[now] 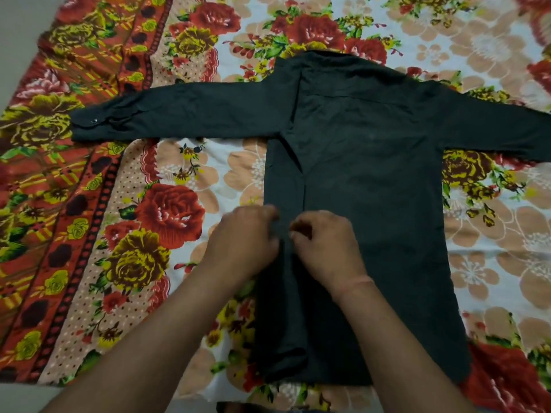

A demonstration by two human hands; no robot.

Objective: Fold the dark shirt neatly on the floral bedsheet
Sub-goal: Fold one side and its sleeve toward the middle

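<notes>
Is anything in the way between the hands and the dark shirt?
No, nothing visible. The left hand and right hand both pinch the dark shirt along its folded side. It lies spread on the floral bedsheet.

shirt (366,180): dark matt woven cloth, lightly creased, w/ a small shiny button (94,121) on cuff. bedsheet (167,216): smooth printed floral cloth.
</notes>
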